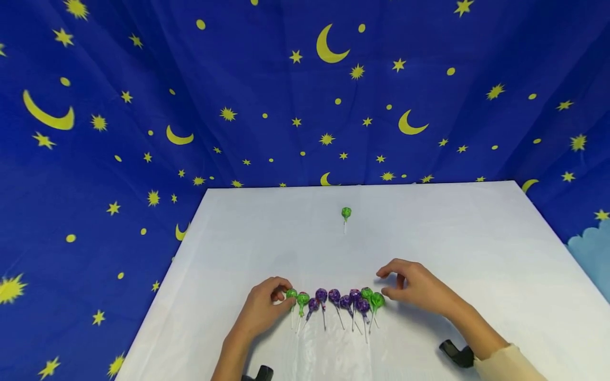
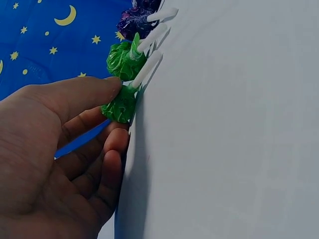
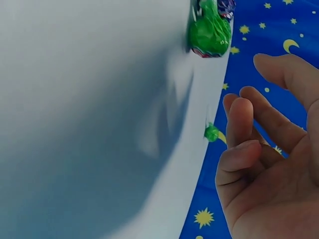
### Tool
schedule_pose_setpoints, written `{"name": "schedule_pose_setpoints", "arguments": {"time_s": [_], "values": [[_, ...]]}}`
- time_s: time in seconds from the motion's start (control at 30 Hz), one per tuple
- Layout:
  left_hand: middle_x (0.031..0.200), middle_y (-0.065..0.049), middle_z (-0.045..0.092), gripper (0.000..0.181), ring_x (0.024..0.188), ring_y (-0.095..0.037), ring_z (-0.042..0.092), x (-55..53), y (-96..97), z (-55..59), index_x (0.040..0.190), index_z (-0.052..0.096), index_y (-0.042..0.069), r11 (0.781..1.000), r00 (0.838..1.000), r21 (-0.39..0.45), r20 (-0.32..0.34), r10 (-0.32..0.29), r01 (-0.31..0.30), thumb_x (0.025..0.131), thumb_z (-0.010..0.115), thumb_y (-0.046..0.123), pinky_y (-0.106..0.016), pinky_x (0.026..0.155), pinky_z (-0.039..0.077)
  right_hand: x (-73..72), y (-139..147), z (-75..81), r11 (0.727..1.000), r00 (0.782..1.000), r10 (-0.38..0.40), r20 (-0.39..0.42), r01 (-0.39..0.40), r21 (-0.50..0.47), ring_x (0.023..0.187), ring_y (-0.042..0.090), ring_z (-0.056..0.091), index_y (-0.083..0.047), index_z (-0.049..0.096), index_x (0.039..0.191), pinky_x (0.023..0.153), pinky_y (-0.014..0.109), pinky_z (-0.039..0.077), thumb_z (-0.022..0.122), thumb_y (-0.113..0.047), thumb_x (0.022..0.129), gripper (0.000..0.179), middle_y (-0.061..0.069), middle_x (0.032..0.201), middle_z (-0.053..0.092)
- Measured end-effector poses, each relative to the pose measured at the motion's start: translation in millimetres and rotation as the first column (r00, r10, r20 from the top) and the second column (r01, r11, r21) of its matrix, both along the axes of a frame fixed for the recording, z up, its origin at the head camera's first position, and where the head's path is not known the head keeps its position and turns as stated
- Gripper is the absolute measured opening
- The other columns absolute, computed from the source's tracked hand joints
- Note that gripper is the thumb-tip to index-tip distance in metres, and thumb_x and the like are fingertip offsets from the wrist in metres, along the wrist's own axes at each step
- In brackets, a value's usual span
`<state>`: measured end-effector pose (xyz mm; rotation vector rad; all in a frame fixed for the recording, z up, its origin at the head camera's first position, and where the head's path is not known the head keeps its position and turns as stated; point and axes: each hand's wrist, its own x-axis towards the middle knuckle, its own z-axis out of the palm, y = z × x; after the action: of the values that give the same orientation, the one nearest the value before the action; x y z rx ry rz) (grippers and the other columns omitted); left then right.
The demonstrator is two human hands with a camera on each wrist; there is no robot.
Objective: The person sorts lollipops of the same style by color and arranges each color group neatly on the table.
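Observation:
Several lollipops in green and purple wrappers lie side by side across the white table, sticks pointing toward me. My left hand (image 1: 263, 308) pinches the head of the green lollipop (image 2: 119, 105) at the left end between thumb and fingers. Right beside it lies a second green lollipop (image 1: 303, 299), then a run of purple lollipops (image 1: 321, 295). Two more green ones close the right end, the outermost green lollipop (image 1: 377, 301) nearest to my right hand (image 1: 421, 287). That hand hovers with fingers loosely bent and nothing between them, apart from the candy in the right wrist view.
One green lollipop (image 1: 346, 212) lies alone farther back on the white table (image 1: 257, 233). A blue curtain (image 1: 286, 95) with yellow moons and stars stands behind and to the sides. Black wrist devices (image 1: 456, 353) show near the front edge.

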<state>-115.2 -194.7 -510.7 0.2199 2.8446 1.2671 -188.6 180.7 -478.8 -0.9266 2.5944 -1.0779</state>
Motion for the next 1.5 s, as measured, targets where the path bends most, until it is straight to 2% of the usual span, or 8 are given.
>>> {"name": "schedule_pose_setpoints", "arguments": {"time_s": [0.23, 0.53, 0.73, 0.97, 1.27, 1.5], "values": [[0.082, 0.011, 0.057, 0.021, 0.072, -0.009, 0.054, 0.9, 0.5, -1.2, 0.102, 0.065, 0.023, 1.0, 1.0, 0.006, -0.003, 0.005, -0.005, 0.084, 0.076, 0.024, -0.029, 0.067, 0.045, 9.3, -1.2, -7.7, 1.0, 1.0, 0.026, 0.007, -0.026, 0.011, 0.072, 0.006, 0.053, -0.017, 0.067, 0.109, 0.06, 0.024, 0.046, 0.079, -0.025, 0.081, 0.031, -0.008, 0.099, 0.063], [0.081, 0.012, 0.056, 0.021, 0.071, -0.009, 0.053, 0.8, 0.6, -3.2, 0.1, 0.065, 0.024, 1.0, 1.0, 0.012, -0.022, 0.018, -0.018, 0.083, 0.077, 0.024, -0.028, 0.066, 0.045, 18.3, -6.7, -11.5, 0.995, 0.998, -0.018, -0.055, 0.023, 0.092, 0.065, 0.002, 0.049, -0.019, 0.067, 0.103, 0.057, 0.024, 0.043, 0.082, -0.032, 0.076, 0.033, -0.012, 0.091, 0.06], [0.081, 0.011, 0.057, 0.021, 0.071, -0.009, 0.054, 1.0, 0.9, -4.8, 0.1, 0.066, 0.022, 1.0, 0.999, 0.026, -0.049, 0.006, -0.005, 0.083, 0.077, 0.024, -0.028, 0.066, 0.046, 19.2, -6.4, -15.3, 0.994, 0.998, -0.011, -0.06, 0.017, 0.106, 0.064, 0.001, 0.048, -0.02, 0.067, 0.102, 0.056, 0.023, 0.042, 0.08, -0.036, 0.078, 0.032, -0.015, 0.09, 0.058], [0.081, 0.011, 0.057, 0.02, 0.071, -0.01, 0.054, 0.8, -0.5, -2.6, 0.1, 0.065, 0.025, 1.0, 1.0, 0.024, -0.022, 0.017, -0.017, 0.084, 0.077, 0.025, -0.029, 0.066, 0.045, 18.6, -10.0, -17.5, 0.992, 0.998, -0.006, -0.06, 0.013, 0.123, 0.065, 0.0, 0.047, -0.023, 0.067, 0.101, 0.058, 0.024, 0.041, 0.079, -0.034, 0.08, 0.027, -0.017, 0.088, 0.058], [0.079, 0.01, 0.057, 0.021, 0.069, -0.01, 0.053, 3.3, -0.1, -3.9, 0.098, 0.065, 0.023, 0.999, 1.0, 0.039, -0.02, 0.024, -0.023, 0.082, 0.078, 0.021, -0.028, 0.065, 0.044, 20.5, -9.9, -20.6, 0.993, 1.0, -0.007, 0.0, 0.007, 0.118, 0.063, 0.002, 0.048, -0.022, 0.068, 0.1, 0.054, 0.024, 0.041, 0.079, -0.035, 0.079, 0.027, -0.016, 0.081, 0.057], [0.077, 0.012, 0.057, 0.02, 0.069, -0.01, 0.052, 1.3, 0.5, -3.4, 0.098, 0.065, 0.025, 0.999, 0.999, 0.031, -0.021, 0.04, -0.04, 0.082, 0.078, 0.024, -0.028, 0.065, 0.044, 18.8, -9.2, -20.5, 0.994, 1.0, -0.001, -0.019, 0.003, 0.105, 0.063, 0.002, 0.048, -0.021, 0.068, 0.1, 0.054, 0.024, 0.041, 0.079, -0.034, 0.079, 0.027, -0.017, 0.082, 0.058]]}}
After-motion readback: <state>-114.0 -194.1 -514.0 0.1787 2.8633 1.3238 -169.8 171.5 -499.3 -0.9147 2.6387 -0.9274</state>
